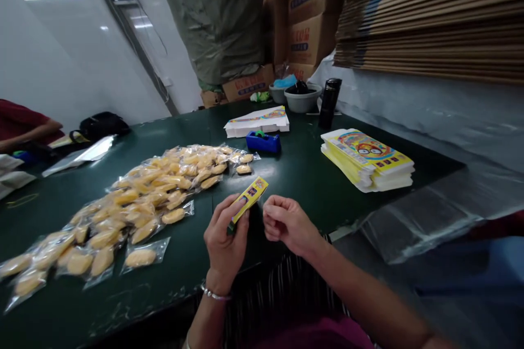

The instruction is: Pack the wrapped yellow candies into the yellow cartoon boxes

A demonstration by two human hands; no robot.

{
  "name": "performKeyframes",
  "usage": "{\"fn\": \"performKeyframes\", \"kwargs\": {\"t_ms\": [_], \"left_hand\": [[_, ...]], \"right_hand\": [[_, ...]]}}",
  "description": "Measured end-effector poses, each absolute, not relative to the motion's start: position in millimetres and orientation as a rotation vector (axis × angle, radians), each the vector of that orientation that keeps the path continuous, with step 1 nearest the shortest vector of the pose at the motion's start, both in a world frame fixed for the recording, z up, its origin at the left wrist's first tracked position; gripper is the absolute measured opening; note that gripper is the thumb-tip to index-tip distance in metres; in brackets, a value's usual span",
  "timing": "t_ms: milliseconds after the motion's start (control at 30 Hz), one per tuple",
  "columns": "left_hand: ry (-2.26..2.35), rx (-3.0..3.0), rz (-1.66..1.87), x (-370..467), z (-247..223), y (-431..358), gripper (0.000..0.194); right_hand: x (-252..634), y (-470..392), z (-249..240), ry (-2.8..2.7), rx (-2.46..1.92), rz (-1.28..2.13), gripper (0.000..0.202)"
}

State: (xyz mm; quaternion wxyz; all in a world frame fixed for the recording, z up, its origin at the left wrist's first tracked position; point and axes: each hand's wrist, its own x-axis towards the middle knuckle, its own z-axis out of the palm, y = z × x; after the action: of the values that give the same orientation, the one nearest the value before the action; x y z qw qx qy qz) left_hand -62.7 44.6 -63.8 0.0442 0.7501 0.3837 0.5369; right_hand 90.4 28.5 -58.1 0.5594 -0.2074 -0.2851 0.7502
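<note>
My left hand (227, 232) holds a small yellow printed carton (254, 190), tilted up to the right above the table's front edge. Just right of the carton, my right hand (289, 223) is closed with its fingers curled in; whether anything is inside them is hidden. To the left spreads a long heap of yellow oval pieces in clear wrappers (158, 185). One wrapped piece (140, 257) lies apart near the front. Behind the carton stands a blue tape dispenser (264, 143). A stack of flat yellow printed cartons (366, 158) lies at the right.
A white stack of printed cartons (257, 122) lies behind the dispenser on the dark green table (184, 267). Farther back are a black flask (329, 102) and grey bowls (302, 101). Folded cardboard (429, 16) overhangs at right. A person in a red sleeve (24, 120) is at far left.
</note>
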Motion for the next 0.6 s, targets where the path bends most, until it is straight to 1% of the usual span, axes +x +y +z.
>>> {"fn": "performKeyframes", "kwargs": {"t_ms": [267,433,600], "left_hand": [[1.163,2.343,1.638,-58.6,-67.1,41.4,0.024],[1.143,2.296,1.635,-58.2,-70.9,40.3,0.029],[1.131,2.417,1.631,-51.8,-72.3,38.2,0.031]], "right_hand": [[86.0,35.3,-66.3,-0.640,-0.536,1.810,0.042],[82.6,39.7,-69.3,-0.638,-0.633,1.792,0.050],[79.6,44.7,-74.9,-0.604,-0.719,1.798,0.059]]}}
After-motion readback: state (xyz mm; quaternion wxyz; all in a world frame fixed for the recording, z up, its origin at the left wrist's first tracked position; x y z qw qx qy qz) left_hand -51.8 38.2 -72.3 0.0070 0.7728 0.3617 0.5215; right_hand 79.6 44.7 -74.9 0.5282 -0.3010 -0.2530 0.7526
